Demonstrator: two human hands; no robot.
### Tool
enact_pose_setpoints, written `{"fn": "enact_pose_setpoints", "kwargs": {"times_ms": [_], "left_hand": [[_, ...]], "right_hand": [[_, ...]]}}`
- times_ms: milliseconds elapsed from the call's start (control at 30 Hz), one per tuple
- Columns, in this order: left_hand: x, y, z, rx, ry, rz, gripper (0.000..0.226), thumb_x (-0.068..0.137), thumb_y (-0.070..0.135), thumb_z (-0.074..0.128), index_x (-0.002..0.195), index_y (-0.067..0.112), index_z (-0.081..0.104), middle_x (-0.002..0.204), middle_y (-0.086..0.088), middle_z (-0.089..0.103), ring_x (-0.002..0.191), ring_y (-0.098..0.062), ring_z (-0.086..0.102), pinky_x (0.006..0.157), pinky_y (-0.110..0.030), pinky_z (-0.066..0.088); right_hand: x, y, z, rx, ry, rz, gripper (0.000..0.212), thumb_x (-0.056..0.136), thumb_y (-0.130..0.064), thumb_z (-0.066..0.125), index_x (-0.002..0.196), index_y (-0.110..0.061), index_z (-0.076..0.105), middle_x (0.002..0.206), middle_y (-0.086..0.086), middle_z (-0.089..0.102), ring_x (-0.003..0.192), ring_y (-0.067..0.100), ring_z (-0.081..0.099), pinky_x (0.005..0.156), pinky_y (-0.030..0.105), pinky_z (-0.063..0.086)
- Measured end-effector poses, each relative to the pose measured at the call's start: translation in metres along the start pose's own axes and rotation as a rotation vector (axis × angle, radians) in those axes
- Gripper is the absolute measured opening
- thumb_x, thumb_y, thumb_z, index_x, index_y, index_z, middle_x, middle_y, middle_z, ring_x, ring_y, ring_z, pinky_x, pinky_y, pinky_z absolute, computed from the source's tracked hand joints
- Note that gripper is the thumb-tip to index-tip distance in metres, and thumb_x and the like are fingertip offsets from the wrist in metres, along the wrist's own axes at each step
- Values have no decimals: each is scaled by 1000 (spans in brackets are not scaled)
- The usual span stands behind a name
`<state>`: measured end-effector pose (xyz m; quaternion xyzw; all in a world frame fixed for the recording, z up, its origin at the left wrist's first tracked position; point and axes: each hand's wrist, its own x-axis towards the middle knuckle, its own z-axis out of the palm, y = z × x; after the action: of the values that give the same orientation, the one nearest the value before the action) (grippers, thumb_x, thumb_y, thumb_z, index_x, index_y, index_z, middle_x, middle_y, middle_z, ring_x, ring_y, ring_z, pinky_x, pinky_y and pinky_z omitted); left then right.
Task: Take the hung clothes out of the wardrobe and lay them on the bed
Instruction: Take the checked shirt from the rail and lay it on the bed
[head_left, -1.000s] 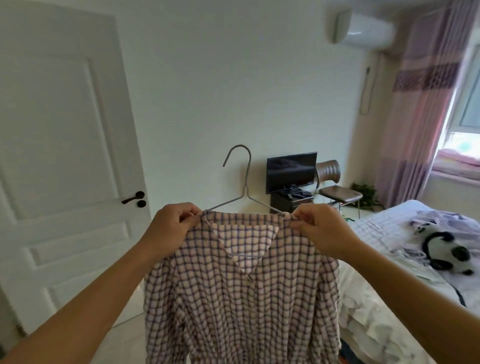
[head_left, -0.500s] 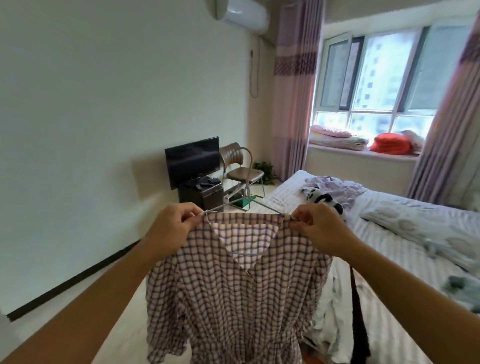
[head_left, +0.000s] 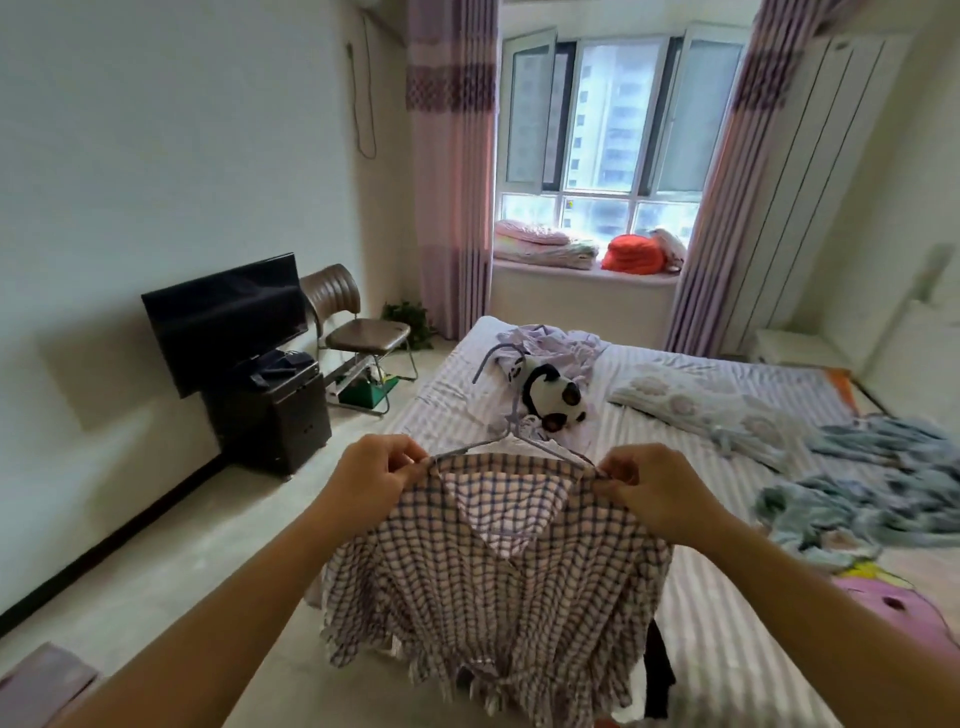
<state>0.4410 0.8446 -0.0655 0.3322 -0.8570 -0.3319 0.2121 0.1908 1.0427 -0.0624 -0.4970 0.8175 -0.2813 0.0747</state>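
- The left hand (head_left: 371, 475) and the right hand (head_left: 652, 491) each pinch a shoulder of the checked shirt (head_left: 493, 582), which hangs on its wire hanger (head_left: 511, 441).
- Between the hands the shoulder line runs level from side to side; the hanger's hook points away, toward the window.
- Below the grip the shirt's long axis hangs straight down over the near edge of the bed (head_left: 727, 613).
- To lay it flat, I would carry it out past the toy panda (head_left: 553, 397), lower the hem first, then let go.
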Motion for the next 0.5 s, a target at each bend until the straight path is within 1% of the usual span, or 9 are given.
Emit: {"fn": "enact_pose_setpoints", "kwargs": {"times_ms": [67, 167, 267, 333, 367, 433, 500], "left_hand": [[26, -8, 15, -3, -19, 1, 6, 90, 19, 66, 92, 20, 72, 81, 5, 71, 78, -9, 66, 76, -24, 52], [64, -17, 41, 10, -53, 6, 5, 89, 18, 68, 90, 22, 71, 82, 6, 71, 77, -6, 67, 73, -19, 50], [105, -25, 66, 29, -95, -20, 5, 88, 18, 69, 87, 21, 72, 79, 4, 71, 75, -8, 66, 73, -21, 52], [132, -30, 80, 58, -134, -47, 7, 88, 19, 69, 84, 23, 72, 77, 2, 71, 74, -10, 66, 73, -23, 52], [144, -32, 86, 78, -154, -60, 9, 88, 19, 68, 82, 25, 71, 76, 3, 70, 74, -10, 65, 72, -21, 50], [167, -35, 100, 101, -173, -85, 11, 89, 21, 67, 81, 27, 68, 78, 5, 69, 74, -7, 64, 68, -17, 46], [191, -37, 113, 108, -169, -102, 10, 90, 21, 67, 81, 27, 68, 79, 5, 69, 75, -6, 63, 68, -15, 44]], "right_hand": [[16, 16, 4, -11, -6, 25, 10, 82, -30, 76, 76, -30, 69, 71, -10, 67, 71, 4, 60, 62, 19, 38], [44, 45, 12, -35, -41, 51, 18, 82, -31, 76, 69, -33, 64, 69, -7, 66, 70, 5, 59, 63, 18, 41], [79, 78, 18, -35, -77, 60, 26, 83, -32, 75, 66, -40, 57, 68, -10, 62, 68, 3, 56, 63, 19, 41], [101, 98, 22, -58, -124, 58, 21, 84, -32, 74, 70, -38, 59, 71, -10, 62, 69, 3, 56, 64, 17, 42], [112, 108, 24, -67, -151, 62, 17, 85, -33, 73, 74, -36, 61, 73, -11, 63, 71, 3, 57, 66, 18, 44], [133, 127, 29, -91, -196, 73, 10, 84, -35, 71, 78, -35, 63, 76, -14, 62, 75, 3, 58, 71, 22, 48], [156, 144, 32, -119, -214, 75, 9, 84, -37, 69, 78, -35, 63, 76, -15, 61, 76, 5, 58, 73, 26, 50]]}}
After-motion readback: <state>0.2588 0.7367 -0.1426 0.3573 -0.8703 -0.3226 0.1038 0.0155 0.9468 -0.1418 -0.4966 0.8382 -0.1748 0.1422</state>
